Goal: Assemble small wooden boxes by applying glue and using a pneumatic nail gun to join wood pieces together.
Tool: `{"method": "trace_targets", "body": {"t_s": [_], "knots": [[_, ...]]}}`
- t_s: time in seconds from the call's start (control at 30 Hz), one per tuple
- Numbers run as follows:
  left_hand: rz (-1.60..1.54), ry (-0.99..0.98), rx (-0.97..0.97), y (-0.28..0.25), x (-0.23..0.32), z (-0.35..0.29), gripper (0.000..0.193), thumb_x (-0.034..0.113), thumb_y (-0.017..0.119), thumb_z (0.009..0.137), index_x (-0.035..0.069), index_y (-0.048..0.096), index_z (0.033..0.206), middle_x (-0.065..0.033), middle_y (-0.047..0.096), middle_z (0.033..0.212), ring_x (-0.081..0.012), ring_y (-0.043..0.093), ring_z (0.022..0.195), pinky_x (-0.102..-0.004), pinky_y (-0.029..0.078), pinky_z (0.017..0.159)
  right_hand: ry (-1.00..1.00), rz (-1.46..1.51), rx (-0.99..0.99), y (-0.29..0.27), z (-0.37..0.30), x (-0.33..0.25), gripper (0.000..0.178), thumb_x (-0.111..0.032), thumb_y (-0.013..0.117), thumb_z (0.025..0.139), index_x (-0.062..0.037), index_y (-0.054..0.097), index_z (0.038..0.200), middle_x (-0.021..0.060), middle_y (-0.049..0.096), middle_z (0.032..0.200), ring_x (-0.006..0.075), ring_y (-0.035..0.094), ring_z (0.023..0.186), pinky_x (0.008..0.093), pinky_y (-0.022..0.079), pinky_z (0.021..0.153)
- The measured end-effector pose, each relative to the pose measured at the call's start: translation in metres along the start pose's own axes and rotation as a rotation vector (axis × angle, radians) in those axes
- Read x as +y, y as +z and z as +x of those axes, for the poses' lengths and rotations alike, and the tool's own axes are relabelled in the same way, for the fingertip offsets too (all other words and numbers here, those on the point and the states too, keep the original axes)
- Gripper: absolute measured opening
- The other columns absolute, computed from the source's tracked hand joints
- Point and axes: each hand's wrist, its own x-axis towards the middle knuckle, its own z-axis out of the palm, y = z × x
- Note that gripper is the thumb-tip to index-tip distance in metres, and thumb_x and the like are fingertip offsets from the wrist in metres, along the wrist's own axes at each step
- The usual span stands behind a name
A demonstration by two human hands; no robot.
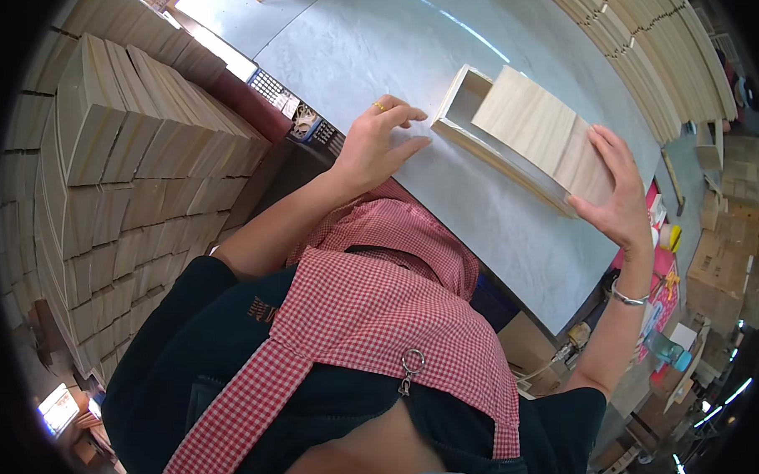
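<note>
A long, shallow wooden box [463, 131] rests on the grey table in front of me, its left end uncovered. Over the rest of it lies a flat wooden panel [534, 125], set somewhat askew, so part of the inside shows. My right hand [608, 191] grips the panel's right end, thumb at the near edge and fingers over the far side. Just left of the box, my left hand [381, 145] hovers with thumb and fingers apart, holding nothing and not touching the box.
Tall stacks of wooden panels [140, 137] stand on the left. More wooden pieces [645, 46] are piled along the table's [352, 60] far right side. A blue plastic basket [323, 133] sits by the near left edge. A bottle [668, 351] is at the right.
</note>
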Motion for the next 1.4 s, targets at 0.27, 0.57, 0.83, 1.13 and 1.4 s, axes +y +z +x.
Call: {"method": "trace_targets", "body": {"t_s": [0.27,0.57,0.83,1.13,1.4], "knots": [[0.107,0.008,0.029,0.009,0.019,0.027,0.022,0.007,0.079,0.082,0.000,0.076,0.103,-0.0096,0.071,0.095,-0.0178,0.064,0.081,-0.0296,0.052,0.076,-0.030,-0.004,0.036,0.039,0.011,-0.006,0.084,-0.021,0.083,0.062,-0.0049,0.056,0.139,0.0092,0.055,0.144,0.0285,0.054,0.129,0.0413,0.039,0.115],[0.293,0.081,0.085,0.014,0.019,0.029,0.014,0.011,0.079,0.082,0.004,0.079,0.094,-0.0060,0.073,0.089,-0.0173,0.063,0.075,-0.0309,0.050,0.082,-0.050,-0.082,0.017,0.052,0.010,0.005,0.086,-0.023,0.082,0.065,-0.0053,0.053,0.143,0.0100,0.053,0.147,0.0292,0.051,0.132,0.0423,0.035,0.118],[0.376,0.124,0.095,0.018,0.021,0.027,0.013,0.011,0.080,0.082,0.004,0.079,0.093,-0.0042,0.073,0.089,-0.0161,0.063,0.078,-0.0311,0.047,0.088,-0.071,-0.152,0.013,0.059,0.010,0.012,0.085,-0.024,0.082,0.067,-0.0046,0.052,0.143,0.0103,0.054,0.145,0.0287,0.052,0.131,0.0419,0.035,0.118],[0.356,0.227,0.168,0.024,0.015,0.024,0.012,0.016,0.077,0.084,0.008,0.079,0.091,-0.0021,0.072,0.088,-0.0179,0.063,0.080,-0.0319,0.046,0.084,-0.071,-0.215,0.024,0.056,0.010,0.009,0.072,-0.026,0.080,0.072,-0.0033,0.057,0.136,0.0100,0.059,0.133,0.0288,0.058,0.119,0.0393,0.042,0.110],[0.388,0.210,0.114,0.018,0.011,0.025,0.013,0.016,0.078,0.083,0.006,0.079,0.092,-0.0026,0.072,0.088,-0.0174,0.063,0.080,-0.0318,0.046,0.083,0.340,0.061,0.620,0.062,-0.085,0.032,0.020,-0.003,0.067,0.088,0.0001,0.069,0.108,0.0072,0.068,0.100,0.0181,0.061,0.083,0.0284,0.051,0.078]]}}
